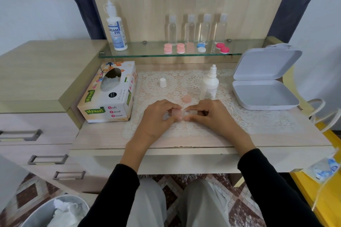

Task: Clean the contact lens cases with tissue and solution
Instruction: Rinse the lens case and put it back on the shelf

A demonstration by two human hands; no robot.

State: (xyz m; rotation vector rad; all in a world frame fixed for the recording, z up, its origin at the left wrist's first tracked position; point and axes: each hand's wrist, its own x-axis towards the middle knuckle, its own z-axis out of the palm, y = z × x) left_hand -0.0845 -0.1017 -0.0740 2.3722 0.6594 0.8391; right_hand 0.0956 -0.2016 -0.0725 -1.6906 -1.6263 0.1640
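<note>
My left hand [160, 116] and my right hand [206, 114] meet over the lace mat [258, 121], both pinching a pale pink contact lens case [176, 113]. One loose peach cap [186, 98] lies on the mat just beyond my fingers. An uncapped white solution bottle [209, 84] stands behind my right hand, its small white cap [163, 82] apart to the left. The Mysoft tissue box [108, 94] sits at the left. I cannot tell whether a tissue is between my fingers.
A glass shelf [140, 53] at the back carries a Dream Eye bottle [116, 29], several clear bottles [197, 27] and pink, blue and red lens cases [195, 48]. An open white box [263, 83] sits at the right. A bin with used tissue [60, 212] stands below left.
</note>
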